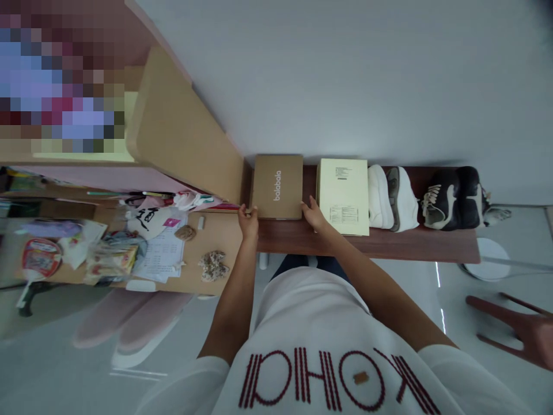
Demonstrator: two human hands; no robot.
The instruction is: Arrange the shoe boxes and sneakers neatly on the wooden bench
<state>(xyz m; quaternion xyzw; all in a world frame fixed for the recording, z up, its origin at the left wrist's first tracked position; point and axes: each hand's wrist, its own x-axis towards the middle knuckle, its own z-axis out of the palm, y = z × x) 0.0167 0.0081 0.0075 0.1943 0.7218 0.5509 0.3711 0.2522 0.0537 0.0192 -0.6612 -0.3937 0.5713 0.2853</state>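
Note:
A brown cardboard shoe box [277,185] printed "balabala" lies on a dark wooden bench [389,243] against the wall. My left hand [249,221] grips its near left corner with fingers closed on the edge. My right hand [314,215] holds the near right corner, fingers pressed against the box's side. A pale yellow box [343,195] sits right beside my right hand, touching or nearly touching the brown box.
A pair of white shoes [392,197] and a pair of black shoes [453,197] stand further right on the bench. To the left, a light wooden desk [216,236] carries papers, snack packets and small items. A dark chair leg [514,328] shows at right.

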